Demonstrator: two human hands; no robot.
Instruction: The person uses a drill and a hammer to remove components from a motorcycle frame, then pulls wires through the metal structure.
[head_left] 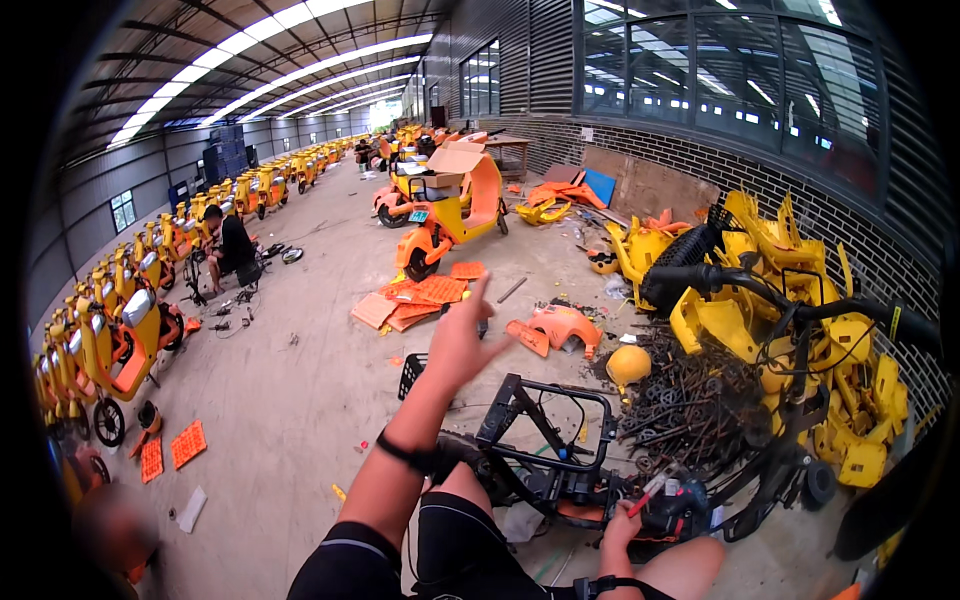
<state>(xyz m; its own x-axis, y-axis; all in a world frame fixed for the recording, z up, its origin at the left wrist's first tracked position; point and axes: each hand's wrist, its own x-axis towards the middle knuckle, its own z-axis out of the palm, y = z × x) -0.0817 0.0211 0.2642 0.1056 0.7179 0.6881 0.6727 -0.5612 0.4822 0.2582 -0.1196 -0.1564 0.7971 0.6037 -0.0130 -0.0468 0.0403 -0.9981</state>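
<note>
Working on the black frame (540,457) seems in hand, right hand (620,527) gripping a red tool (645,498), left hand (462,345) raised, loosely spread, probably needed for steadying.

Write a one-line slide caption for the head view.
Left hand raised, right hand gripping a red-handled tool at a stripped black frame, with yellow panels heaped nearby.

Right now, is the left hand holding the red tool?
No, the right hand grips the red tool, while the left hand is raised away from it.
</note>
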